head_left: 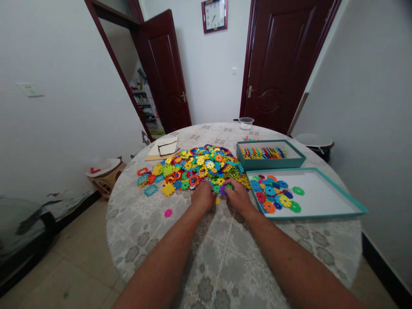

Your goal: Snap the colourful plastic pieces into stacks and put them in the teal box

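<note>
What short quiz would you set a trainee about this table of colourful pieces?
1. True or false: the left hand and the right hand both touch the near edge of the pile of colourful plastic discs.
2. Which holds discs lined up in rows: the deep teal box or the shallow teal tray?
3. The lone pink disc lies: A) in the shallow teal tray; B) on the tablecloth, left of the left hand; C) in the deep teal box.
Key: 1 true; 2 deep teal box; 3 B.
</note>
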{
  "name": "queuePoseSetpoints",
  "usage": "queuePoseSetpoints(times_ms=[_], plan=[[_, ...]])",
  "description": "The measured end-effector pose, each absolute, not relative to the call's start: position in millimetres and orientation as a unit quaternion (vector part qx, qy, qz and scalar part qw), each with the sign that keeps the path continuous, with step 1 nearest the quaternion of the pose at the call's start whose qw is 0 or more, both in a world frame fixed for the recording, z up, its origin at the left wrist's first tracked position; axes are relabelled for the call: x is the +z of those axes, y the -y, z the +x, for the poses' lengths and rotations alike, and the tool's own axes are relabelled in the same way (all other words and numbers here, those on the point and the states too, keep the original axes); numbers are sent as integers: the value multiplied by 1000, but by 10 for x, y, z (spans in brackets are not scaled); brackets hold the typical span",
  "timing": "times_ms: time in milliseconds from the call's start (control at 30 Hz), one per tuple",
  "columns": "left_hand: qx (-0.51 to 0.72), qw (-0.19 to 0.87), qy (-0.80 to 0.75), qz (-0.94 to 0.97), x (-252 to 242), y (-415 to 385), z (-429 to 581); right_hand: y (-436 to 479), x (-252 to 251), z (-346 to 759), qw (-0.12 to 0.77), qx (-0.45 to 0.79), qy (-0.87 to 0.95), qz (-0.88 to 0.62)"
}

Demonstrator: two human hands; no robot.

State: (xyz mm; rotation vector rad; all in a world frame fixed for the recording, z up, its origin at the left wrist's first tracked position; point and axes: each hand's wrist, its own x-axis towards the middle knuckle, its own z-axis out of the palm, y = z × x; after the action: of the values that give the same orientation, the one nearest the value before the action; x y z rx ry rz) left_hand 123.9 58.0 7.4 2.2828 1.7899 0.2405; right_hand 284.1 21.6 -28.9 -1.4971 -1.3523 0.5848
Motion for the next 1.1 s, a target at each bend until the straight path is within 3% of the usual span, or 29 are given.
queuePoseSetpoints(times_ms=[733,1100], plan=[[101,162,-615,765,0,-723,1376,-234,-314,2841,490,229,574,-615],[184,253,-470,826,-40,-627,1062,-201,-305,2786,457,238,644,-566]])
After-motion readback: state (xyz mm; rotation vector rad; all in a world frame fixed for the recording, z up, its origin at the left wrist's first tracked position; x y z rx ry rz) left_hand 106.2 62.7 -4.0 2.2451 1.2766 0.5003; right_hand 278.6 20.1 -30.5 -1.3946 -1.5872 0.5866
